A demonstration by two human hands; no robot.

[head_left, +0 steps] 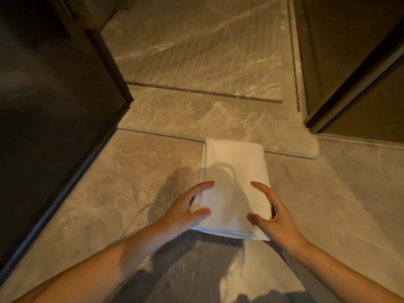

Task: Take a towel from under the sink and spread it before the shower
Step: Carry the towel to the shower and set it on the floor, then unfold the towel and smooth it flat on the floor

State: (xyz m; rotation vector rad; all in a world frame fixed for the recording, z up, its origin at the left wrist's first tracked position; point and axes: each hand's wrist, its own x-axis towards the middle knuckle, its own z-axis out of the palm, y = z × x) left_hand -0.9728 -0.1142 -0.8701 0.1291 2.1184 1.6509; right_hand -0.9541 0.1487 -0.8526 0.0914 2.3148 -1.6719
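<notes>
A folded white towel [234, 171] is held above the marble floor in the middle of the view, its long side pointing away from me. My left hand [185, 209] grips its near left edge, thumb on top. My right hand [274, 212] grips its near right edge, fingers curled around the side. Beyond the towel lies the shower floor [196, 51], ribbed marble behind a raised threshold [207, 92].
A dark glass panel [54, 106] stands at the left with its frame running down to the floor. A dark door and frame [354, 73] stand at the right. The marble floor [109, 182] spreads below my arms, with my shadow on it.
</notes>
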